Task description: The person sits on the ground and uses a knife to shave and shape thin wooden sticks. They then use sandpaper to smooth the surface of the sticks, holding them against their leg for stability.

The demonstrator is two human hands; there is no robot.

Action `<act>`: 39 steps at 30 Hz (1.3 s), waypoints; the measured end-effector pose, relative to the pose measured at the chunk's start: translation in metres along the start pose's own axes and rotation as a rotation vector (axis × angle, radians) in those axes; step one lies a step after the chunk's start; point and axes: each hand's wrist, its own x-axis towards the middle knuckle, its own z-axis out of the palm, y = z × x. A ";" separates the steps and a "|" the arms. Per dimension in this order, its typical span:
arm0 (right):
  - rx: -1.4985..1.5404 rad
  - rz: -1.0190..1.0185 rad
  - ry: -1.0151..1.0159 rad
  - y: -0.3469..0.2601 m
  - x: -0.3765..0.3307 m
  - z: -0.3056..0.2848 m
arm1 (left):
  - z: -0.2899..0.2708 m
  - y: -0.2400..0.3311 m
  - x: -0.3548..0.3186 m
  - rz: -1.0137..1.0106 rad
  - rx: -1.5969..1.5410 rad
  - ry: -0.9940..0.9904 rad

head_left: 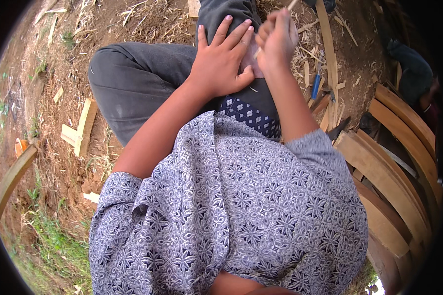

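My left hand (221, 64) lies flat with its fingers spread on the dark grey trouser leg (138, 69). Just to its right, my right hand (279, 44) is closed around a thin pale stick (292, 5), whose upper end pokes out above the fist. Motion blurs this hand a little, and the stick's gripped part is hidden. Between the two hands shows a pale pinkish patch (251, 56) on the leg; I cannot tell what it is.
Curved wooden pieces (379, 172) are stacked at the right. A blue-handled tool (316, 86) lies beside a long wooden strip (330, 54). Wood offcuts (85, 128) and shavings litter the soil at left. Dark cloth (411, 69) hangs at the far right, perhaps another person's clothing.
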 end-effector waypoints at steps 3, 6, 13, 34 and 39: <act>0.003 -0.017 0.053 0.000 0.007 0.010 | -0.006 0.003 0.000 -0.006 0.021 -0.060; -0.005 0.026 0.074 -0.005 -0.017 -0.004 | -0.008 0.002 -0.001 -0.011 0.009 -0.075; -0.049 -0.016 0.064 -0.002 0.006 0.010 | -0.008 0.002 0.001 -0.012 0.014 -0.083; 0.153 0.123 0.070 -0.017 -0.027 -0.032 | -0.007 0.003 0.002 0.006 0.009 -0.078; 0.221 0.081 0.010 -0.013 -0.020 -0.032 | -0.007 0.003 0.001 0.004 0.011 -0.094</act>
